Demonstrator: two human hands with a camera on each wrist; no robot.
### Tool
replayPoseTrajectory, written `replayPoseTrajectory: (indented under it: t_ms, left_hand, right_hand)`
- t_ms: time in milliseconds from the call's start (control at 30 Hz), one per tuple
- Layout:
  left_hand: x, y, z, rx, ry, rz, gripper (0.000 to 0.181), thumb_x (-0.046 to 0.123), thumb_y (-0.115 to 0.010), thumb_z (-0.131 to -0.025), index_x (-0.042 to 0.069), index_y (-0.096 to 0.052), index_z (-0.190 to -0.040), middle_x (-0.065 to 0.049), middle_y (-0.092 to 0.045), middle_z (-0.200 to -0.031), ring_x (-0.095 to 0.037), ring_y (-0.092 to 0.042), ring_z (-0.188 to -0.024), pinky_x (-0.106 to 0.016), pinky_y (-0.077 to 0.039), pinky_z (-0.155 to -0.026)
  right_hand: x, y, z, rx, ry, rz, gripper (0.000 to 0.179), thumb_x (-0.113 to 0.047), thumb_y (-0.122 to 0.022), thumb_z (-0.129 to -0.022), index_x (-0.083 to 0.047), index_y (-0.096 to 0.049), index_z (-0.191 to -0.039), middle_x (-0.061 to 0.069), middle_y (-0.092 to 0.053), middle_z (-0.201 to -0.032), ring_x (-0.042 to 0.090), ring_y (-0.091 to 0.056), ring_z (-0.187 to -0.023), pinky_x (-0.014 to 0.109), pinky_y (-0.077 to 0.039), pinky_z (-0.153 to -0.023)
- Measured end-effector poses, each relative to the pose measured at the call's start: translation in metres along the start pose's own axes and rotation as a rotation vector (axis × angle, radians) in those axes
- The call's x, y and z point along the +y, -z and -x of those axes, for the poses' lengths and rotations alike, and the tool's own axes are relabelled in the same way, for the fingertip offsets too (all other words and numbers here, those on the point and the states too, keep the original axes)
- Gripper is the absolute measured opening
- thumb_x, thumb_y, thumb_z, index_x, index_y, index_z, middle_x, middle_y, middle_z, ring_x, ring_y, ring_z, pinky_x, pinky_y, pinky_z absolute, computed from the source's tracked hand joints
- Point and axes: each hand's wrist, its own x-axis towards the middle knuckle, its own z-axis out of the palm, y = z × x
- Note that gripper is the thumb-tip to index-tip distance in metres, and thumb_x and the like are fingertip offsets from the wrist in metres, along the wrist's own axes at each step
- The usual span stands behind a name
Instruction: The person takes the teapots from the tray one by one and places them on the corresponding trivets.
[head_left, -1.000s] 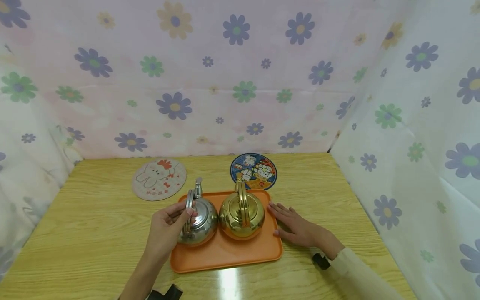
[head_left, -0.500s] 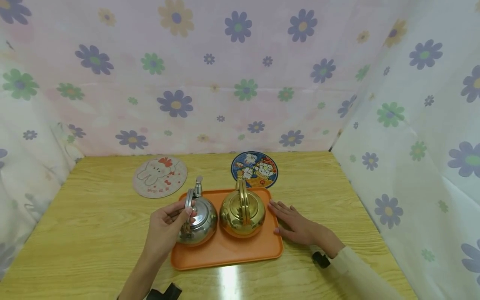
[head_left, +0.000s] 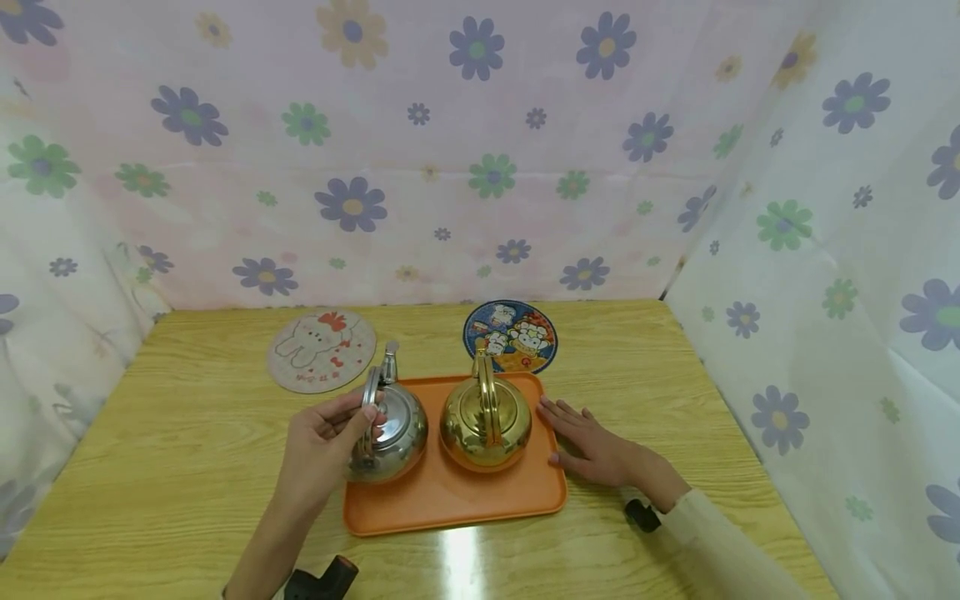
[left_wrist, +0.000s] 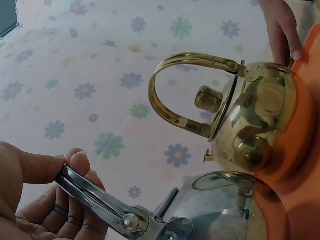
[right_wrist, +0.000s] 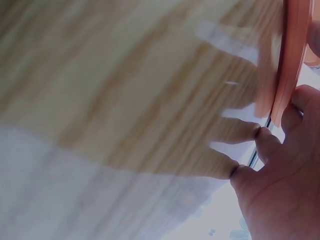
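left hand (head_left: 317, 440) grips silver kettle (head_left: 402, 433), shifted leftward; right hand (head_left: 600, 452), straight-fingered, touches tray (head_left: 457, 500)

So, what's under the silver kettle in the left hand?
The orange tray is below the silver kettle, visible to its right and on its near side. The patch directly beneath the base is covered, so I can't tell whether they touch.

Behind the kettles (head_left: 483, 450) and tray (head_left: 457, 507) lie mats (head_left: 322, 350).

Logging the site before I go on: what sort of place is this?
Probably a makeshift tabletop booth: flowered cloth screens three sides of a wood-grain table, and a tray bearing a gold kettle sits on it.
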Motion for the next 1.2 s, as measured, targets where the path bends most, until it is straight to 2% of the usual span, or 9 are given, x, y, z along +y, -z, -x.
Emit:
replayPoseTrajectory:
  t_ms: [167, 467, 667, 967, 1200]
  left_hand:
    - [0.005, 0.003, -0.001, -0.003, -0.009, 0.001, 0.030, -0.002, -0.059, -0.100, -0.024, -0.058, -0.121, 0.003, -0.075, -0.083, -0.007, -0.071, -0.073, -0.020, -0.060, -0.067]
    - [0.009, 0.008, -0.004, -0.038, -0.040, 0.019, 0.033, 0.000, -0.060, -0.101, -0.025, -0.057, -0.122, -0.002, -0.078, -0.091, -0.008, -0.072, -0.073, -0.020, -0.060, -0.069]
    - [0.012, 0.009, -0.005, -0.018, -0.038, 0.024, 0.033, 0.002, -0.060, -0.101, -0.026, -0.057, -0.120, -0.002, -0.077, -0.084, -0.010, -0.072, -0.072, -0.021, -0.060, -0.067]
    - [0.015, 0.012, -0.006, 0.002, -0.054, 0.045, 0.036, 0.001, -0.060, -0.101, -0.026, -0.055, -0.124, 0.000, -0.078, -0.088, -0.008, -0.073, -0.071, -0.020, -0.060, -0.070]
    - [0.015, 0.015, -0.008, 0.011, -0.038, 0.064, 0.038, 0.002, -0.061, -0.101, -0.026, -0.052, -0.126, -0.001, -0.078, -0.092, -0.009, -0.074, -0.072, -0.021, -0.061, -0.072]
  right_hand:
    - [0.000, 0.001, 0.000, -0.006, 0.000, -0.007, 0.074, -0.038, -0.050, -0.108, -0.013, -0.011, -0.165, 0.007, -0.006, -0.172, 0.039, -0.005, -0.157, 0.072, -0.006, -0.120]
    - [0.002, 0.001, -0.001, -0.013, -0.022, -0.015, 0.075, -0.041, -0.050, -0.107, -0.019, -0.009, -0.166, 0.001, -0.004, -0.172, 0.033, -0.003, -0.158, 0.069, -0.004, -0.122]
    - [0.002, 0.001, -0.001, -0.015, -0.023, -0.017, 0.076, -0.042, -0.051, -0.107, -0.019, -0.009, -0.166, 0.000, -0.004, -0.172, 0.032, -0.003, -0.158, 0.069, -0.004, -0.122]
    - [0.006, -0.001, 0.000, -0.014, -0.011, -0.007, 0.076, -0.043, -0.050, -0.107, -0.019, -0.009, -0.166, 0.001, -0.004, -0.172, 0.032, -0.003, -0.158, 0.070, -0.005, -0.121]
    - [0.007, -0.001, -0.001, -0.012, -0.001, -0.009, 0.076, -0.043, -0.051, -0.106, -0.019, -0.009, -0.166, 0.000, -0.004, -0.172, 0.032, -0.003, -0.158, 0.070, -0.005, -0.121]
